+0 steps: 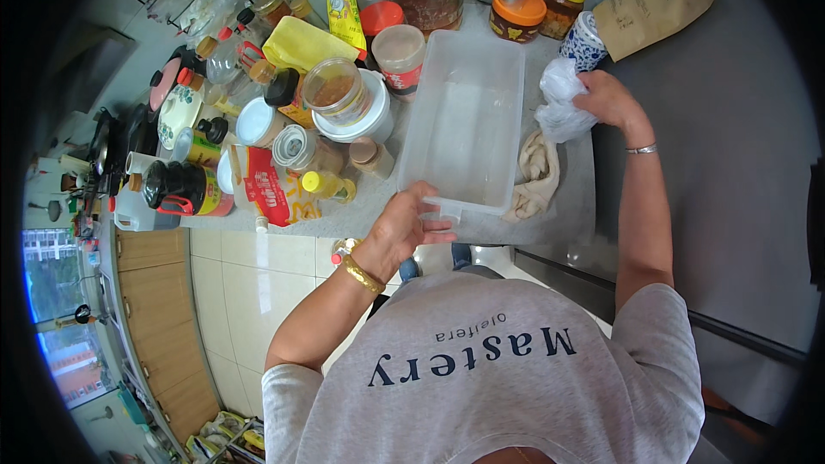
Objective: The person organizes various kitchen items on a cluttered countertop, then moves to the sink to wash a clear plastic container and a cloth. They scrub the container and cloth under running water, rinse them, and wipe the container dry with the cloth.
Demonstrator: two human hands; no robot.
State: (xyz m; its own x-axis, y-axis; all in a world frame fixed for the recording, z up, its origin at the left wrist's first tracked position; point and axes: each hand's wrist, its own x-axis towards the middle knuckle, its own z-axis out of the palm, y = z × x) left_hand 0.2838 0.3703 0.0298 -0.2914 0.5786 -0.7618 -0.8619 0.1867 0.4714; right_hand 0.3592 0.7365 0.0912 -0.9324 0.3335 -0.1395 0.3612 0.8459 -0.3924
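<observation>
An empty translucent plastic bin (467,116) rests on the grey countertop (567,219) in front of me. My left hand (403,225) is at the bin's near left corner, thumb over the rim and the other fingers apart beside its end tab; whether it grips the bin cannot be told. To the right of the bin, my right hand (609,100) holds a crumpled white plastic bag (564,103). Just below that bag, a twisted cream cloth (538,174) lies against the bin's right side.
Jars, bottles and tubs crowd the counter on the left, with a white lidded bucket (383,113) among them. Behind the bin stand a red-lidded jug (425,0) and an orange-lidded jar (515,16). A brown paper bag (654,3) and a patterned cup (583,42) are at the back right.
</observation>
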